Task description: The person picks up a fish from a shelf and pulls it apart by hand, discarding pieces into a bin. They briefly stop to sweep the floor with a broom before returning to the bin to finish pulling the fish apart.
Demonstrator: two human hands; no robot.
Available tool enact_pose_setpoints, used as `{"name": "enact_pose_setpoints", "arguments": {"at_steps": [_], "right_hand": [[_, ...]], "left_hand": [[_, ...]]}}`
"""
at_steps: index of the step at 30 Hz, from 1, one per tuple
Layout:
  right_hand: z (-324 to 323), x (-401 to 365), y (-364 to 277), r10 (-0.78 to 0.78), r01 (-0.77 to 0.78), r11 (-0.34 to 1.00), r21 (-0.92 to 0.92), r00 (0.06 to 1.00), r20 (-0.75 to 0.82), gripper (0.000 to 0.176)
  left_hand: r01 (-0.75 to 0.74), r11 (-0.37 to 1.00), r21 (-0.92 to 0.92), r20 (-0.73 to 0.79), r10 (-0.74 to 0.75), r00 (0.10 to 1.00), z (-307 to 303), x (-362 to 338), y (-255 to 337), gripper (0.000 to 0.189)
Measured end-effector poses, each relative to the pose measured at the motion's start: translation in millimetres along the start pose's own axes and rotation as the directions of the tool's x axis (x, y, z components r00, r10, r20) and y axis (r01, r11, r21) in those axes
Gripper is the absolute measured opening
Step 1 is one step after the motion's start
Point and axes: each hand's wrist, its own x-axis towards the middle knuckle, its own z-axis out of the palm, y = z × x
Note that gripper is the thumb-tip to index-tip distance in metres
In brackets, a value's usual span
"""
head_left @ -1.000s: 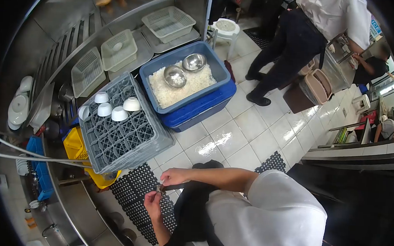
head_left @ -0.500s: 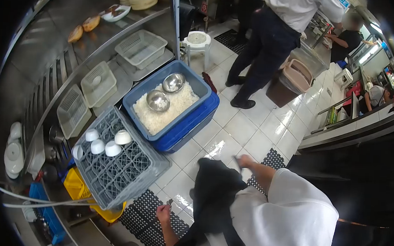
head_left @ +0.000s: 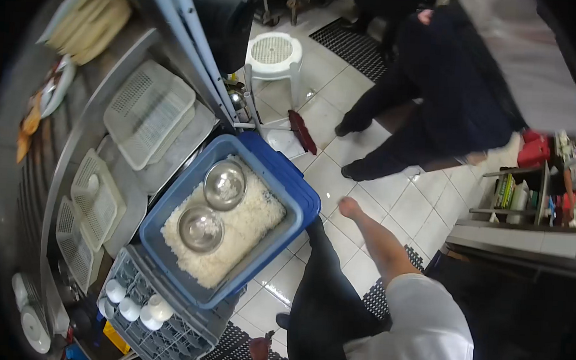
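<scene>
Rice (head_left: 250,210) fills an open blue box (head_left: 298,192) that stands on the tiled floor against the edge of the steel counter, with two metal bowls (head_left: 224,185) resting on the rice. The right hand (head_left: 348,206) hangs at the end of an outstretched arm just beside the box's near right corner, apart from it. Its fingers look curled in, but I cannot tell whether they hold anything. The left hand (head_left: 259,349) sits low at the bottom edge of the view, blurred, over the rubber mat (head_left: 227,349); whether it is open or closed cannot be told either. A grey rack (head_left: 185,344) with white cups (head_left: 129,308) touches the box's lower end.

The box is uncovered and the arm passes close to its rim, so a careless swing could probably brush the rice or tip a bowl. The tiles look glossy, perhaps wet, and a co-worker's legs (head_left: 394,146) stand near, so a slip or a bump seems possible.
</scene>
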Motion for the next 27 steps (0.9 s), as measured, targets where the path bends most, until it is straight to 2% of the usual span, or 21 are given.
{"name": "enact_pose_setpoints", "arguments": {"at_steps": [1, 2, 3, 4, 5, 7, 8, 10, 11, 12, 13, 15, 18, 19, 20, 21, 22, 23, 24, 26, 27], "right_hand": [[-4, 45, -23, -0.013, 0.02, 0.991, 0.13, 0.999, -0.051, 0.037], [0, 102, -40, -0.012, 0.009, 0.975, 0.22, 1.0, 0.014, 0.036], [-1, 142, -62, -0.107, 0.116, 0.945, 0.305, 0.993, -0.047, 0.035], [0, 189, -85, 0.032, -0.017, 0.857, 0.515, 0.999, -0.021, 0.033], [17, 247, -100, 0.104, -0.082, 0.794, 0.603, 0.995, -0.001, 0.032], [-9, 303, -159, 0.186, -0.082, 0.638, 0.766, 0.981, -0.05, 0.035], [-12, 331, -179, 0.162, -0.071, 0.587, 0.807, 0.986, -0.031, 0.038], [-19, 381, -211, 0.121, -0.063, 0.535, 0.842, 0.993, -0.003, 0.042], [-19, 397, -226, 0.146, -0.089, 0.5, 0.861, 0.989, 0.017, 0.045], [-21, 406, -240, 0.167, -0.111, 0.466, 0.878, 0.985, 0.035, 0.048], [-32, 404, -248, 0.16, -0.117, 0.458, 0.881, 0.986, 0.048, 0.048], [-52, 400, -269, 0.053, -0.256, 0.317, 0.913, 0.966, 0.252, 0.049], [-20, 434, -279, -0.016, -0.25, 0.324, 0.912, 0.963, 0.27, 0.047], [-13, 447, -274, -0.064, -0.227, 0.394, 0.89, 0.96, 0.273, 0.04], [-1, 467, -269, -0.062, -0.234, 0.406, 0.883, 0.957, 0.282, 0.04], [11, 494, -264, -0.095, -0.101, 0.682, 0.725, 0.97, 0.225, 0.035], [21, 502, -254, -0.141, 0.036, 0.877, 0.48, 0.973, 0.184, 0.031], [19, 495, -246, -0.134, 0.03, 0.882, 0.47, 0.973, 0.19, 0.031], [4, 492, -238, -0.022, -0.065, 0.767, 0.638, 0.992, 0.128, 0.028], [-30, 476, -238, 0.207, -0.163, 0.412, 0.896, 0.975, 0.082, 0.023], [-71, 449, -244, 0.283, -0.242, 0.057, 0.969, 0.934, 0.216, 0.019]], "left_hand": [[0.154, 0.978, -0.142, 0.027, -0.152, 0.988, 5, 5, 20, 0.026], [0.306, 0.908, -0.286, 0.054, -0.303, 0.951, 6, 6, 52, 0.026], [0.435, 0.8, -0.412, 0.079, -0.444, 0.892, 8, 2, 79, 0.027], [0.457, 0.788, -0.413, 0.078, -0.469, 0.88, 10, 9, 98, 0.027], [0.425, 0.783, -0.454, 0.086, -0.436, 0.896, 13, 9, 107, 0.02], [0.4, 0.768, -0.5, 0.081, -0.418, 0.905, 22, 4, 110, 0.013], [0.365, 0.603, -0.709, 0.068, -0.456, 0.887, 25, -5, 112, 0.005], [0.172, 0.177, -0.969, 0.056, -0.519, 0.853, 34, -4, 122, 0.027], [0.237, 0.278, -0.931, 0.038, -0.572, 0.819, 37, -2, 129, 0.026], [0.382, 0.451, -0.807, 0.018, -0.628, 0.778, 41, 1, 138, 0.025], [0.454, 0.511, -0.73, 0.008, -0.658, 0.753, 41, 3, 143, 0.024], [0.518, 0.523, -0.677, -0.004, -0.706, 0.708, 50, 4, 154, 0.022], [0.547, 0.505, -0.668, -0.006, -0.739, 0.674, 61, 2, 161, 0.02], [0.555, 0.498, -0.666, -0.002, -0.746, 0.666, 65, 1, 161, 0.019], [0.558, 0.495, -0.666, -0.004, -0.75, 0.661, 70, 1, 161, 0.018], [0.561, 0.492, -0.665, 0.001, -0.752, 0.66, 73, -1, 161, 0.017], [0.56, 0.493, -0.666, -0.005, -0.754, 0.657, 78, -5, 161, 0.017], [0.56, 0.501, -0.66, -0.005, -0.748, 0.664, 79, -6, 160, 0.016], [0.555, 0.503, -0.662, -0.009, -0.746, 0.666, 81, -9, 159, 0.015], [0.535, 0.515, -0.67, -0.031, -0.739, 0.673, 83, -15, 158, 0.014], [0.523, 0.522, -0.674, -0.046, -0.736, 0.676, 82, -22, 156, 0.013]]}}
